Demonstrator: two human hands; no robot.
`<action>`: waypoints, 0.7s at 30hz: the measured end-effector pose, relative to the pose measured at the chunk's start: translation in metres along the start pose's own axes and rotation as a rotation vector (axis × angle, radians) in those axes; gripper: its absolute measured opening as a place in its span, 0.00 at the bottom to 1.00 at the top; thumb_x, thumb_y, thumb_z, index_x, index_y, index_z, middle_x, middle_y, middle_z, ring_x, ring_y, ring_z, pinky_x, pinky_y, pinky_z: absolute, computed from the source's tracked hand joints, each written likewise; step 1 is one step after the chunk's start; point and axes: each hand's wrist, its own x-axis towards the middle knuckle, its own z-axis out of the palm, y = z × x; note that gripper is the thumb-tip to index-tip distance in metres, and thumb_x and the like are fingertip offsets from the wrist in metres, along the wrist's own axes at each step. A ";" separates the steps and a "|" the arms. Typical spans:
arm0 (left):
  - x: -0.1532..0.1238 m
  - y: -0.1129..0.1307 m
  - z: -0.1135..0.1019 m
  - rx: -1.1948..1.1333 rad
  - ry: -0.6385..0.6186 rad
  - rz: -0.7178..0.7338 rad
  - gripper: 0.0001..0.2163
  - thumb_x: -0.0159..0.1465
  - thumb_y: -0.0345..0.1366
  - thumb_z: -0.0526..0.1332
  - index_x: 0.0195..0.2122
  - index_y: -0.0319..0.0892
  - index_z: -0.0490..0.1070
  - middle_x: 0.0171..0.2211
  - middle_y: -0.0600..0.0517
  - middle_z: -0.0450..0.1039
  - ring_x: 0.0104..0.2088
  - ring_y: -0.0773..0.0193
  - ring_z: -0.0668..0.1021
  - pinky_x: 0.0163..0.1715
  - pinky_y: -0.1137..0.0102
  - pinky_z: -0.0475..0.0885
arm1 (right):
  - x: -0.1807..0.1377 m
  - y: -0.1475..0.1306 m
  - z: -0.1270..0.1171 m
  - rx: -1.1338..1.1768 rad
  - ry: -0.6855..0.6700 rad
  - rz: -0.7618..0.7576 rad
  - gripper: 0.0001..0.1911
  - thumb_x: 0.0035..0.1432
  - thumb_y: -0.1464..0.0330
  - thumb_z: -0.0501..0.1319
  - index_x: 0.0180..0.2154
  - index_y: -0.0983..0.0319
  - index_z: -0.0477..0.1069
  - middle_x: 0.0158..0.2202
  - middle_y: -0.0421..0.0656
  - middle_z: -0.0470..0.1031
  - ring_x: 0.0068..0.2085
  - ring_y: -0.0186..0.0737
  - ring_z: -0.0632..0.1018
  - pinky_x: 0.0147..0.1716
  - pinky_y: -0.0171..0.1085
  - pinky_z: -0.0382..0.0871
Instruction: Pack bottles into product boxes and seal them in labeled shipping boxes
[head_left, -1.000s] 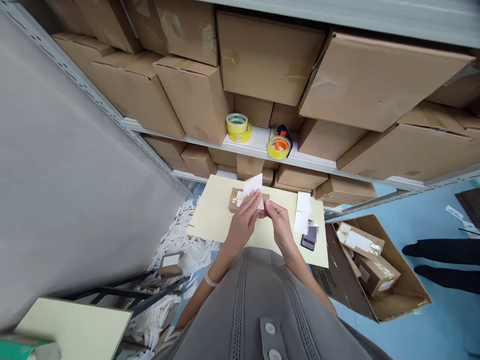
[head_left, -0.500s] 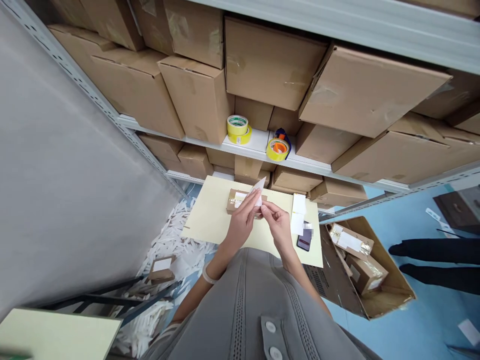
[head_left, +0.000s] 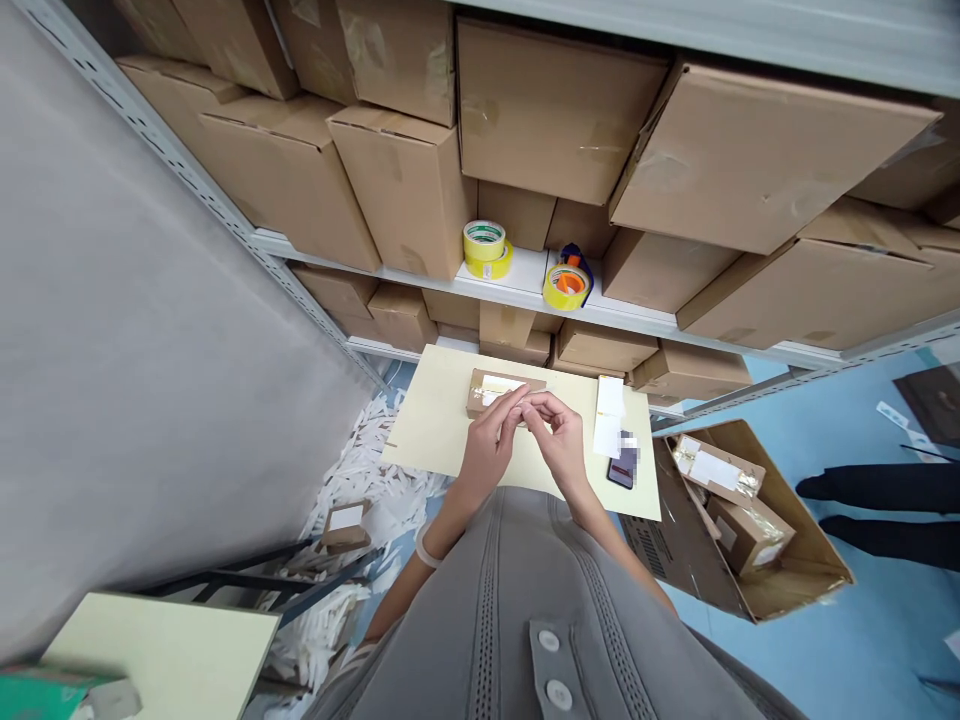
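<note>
A small brown cardboard box (head_left: 476, 398) with clear tape and a white label (head_left: 498, 384) on top lies on the pale yellow tabletop (head_left: 431, 420). Just in front of it, partly over its near side, my left hand (head_left: 489, 440) and my right hand (head_left: 556, 438) meet at the fingertips. Both are closed in a pinch. Whatever is between the fingers is mostly hidden; only a small pale bit shows. To the right lie a white strip of labels (head_left: 608, 415) and a phone (head_left: 622, 468).
Brown cartons (head_left: 562, 110) fill the shelves ahead. Yellow tape rolls (head_left: 487, 250) and a tape dispenser (head_left: 568, 282) sit on the shelf edge. At right, a large open carton (head_left: 810, 550) holds packed boxes. Paper strips (head_left: 349, 480) cover the floor at left. A person's dark-clothed legs (head_left: 892, 490) show at right.
The white paper that stood upright at my left hand's fingers no longer shows. My hands have drawn closer together at the fingertips. The whole view has shifted slightly.
</note>
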 end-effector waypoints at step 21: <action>-0.005 0.003 -0.001 -0.004 -0.040 -0.030 0.19 0.72 0.41 0.47 0.60 0.46 0.66 0.57 0.47 0.72 0.57 0.61 0.73 0.57 0.64 0.69 | -0.005 0.005 0.000 -0.093 0.022 -0.057 0.12 0.64 0.58 0.57 0.37 0.58 0.73 0.32 0.40 0.74 0.34 0.37 0.75 0.37 0.36 0.71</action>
